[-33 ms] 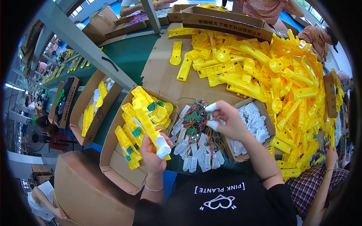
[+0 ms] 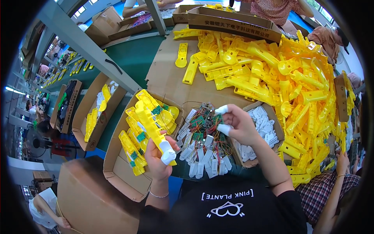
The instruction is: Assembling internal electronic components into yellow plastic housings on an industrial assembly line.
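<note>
My left hand (image 2: 157, 158) is closed round a long yellow plastic housing (image 2: 150, 121), held tilted over a cardboard box. Its lower end carries a white rounded part (image 2: 168, 153). White covers sit on the thumb and forefinger of my right hand (image 2: 240, 124). Those two tips grip a small green circuit board (image 2: 217, 120) at its edges, partly hidden, over a tangled heap of wired boards and white plastic pieces (image 2: 200, 156). Under my left hand, the cardboard box (image 2: 117, 171) holds several yellow housings (image 2: 134, 146) with green boards and wires in them.
A large heap of yellow housings (image 2: 269, 70) covers the far right. Beside my right hand stands a box of white plastic parts (image 2: 261, 126). A grey metal post (image 2: 117, 70) slants across the left. Another carton (image 2: 91, 113) stands beyond it. Other people work around the table.
My right hand has shifted slightly right and toward me, and the board and wires at its fingertips have moved with it. My left hand and the yellow housing have barely moved.
</note>
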The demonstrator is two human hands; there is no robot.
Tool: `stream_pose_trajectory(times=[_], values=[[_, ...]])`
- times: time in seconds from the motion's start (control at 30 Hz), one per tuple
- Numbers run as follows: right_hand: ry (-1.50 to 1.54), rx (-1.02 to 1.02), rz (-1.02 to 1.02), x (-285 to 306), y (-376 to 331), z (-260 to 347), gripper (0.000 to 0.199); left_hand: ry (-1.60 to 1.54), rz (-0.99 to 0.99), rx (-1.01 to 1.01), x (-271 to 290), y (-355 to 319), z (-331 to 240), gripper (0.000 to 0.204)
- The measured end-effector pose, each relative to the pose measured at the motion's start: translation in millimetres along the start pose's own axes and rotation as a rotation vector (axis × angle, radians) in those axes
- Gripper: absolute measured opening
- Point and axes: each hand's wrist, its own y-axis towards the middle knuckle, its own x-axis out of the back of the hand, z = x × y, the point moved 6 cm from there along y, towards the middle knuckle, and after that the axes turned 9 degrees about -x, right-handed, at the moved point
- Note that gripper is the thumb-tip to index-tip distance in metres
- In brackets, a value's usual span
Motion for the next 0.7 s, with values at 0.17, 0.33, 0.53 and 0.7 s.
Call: stream_pose_trajectory(times=[0.17, 0.33, 0.53, 0.7], values=[[0.313, 0.014, 0.103, -20, -9, 13, 0.034, -0.268, 0.103, 0.179, -49, 13, 14, 0.055], [0.206, 0.074, -0.114, -19, -14, -6, 0.028, -0.159, 0.198, 0.162, -76, 6, 27, 0.050], [-0.611, 0.379, -0.285, -33, -34, 19, 0.032, -0.123, 0.109, 0.158, -67, 7, 40, 0.050], [-0.826, 0.544, -0.440, -24, -38, 25, 0.021, -0.118, 0.118, 0.191, -75, 4, 38, 0.050]])
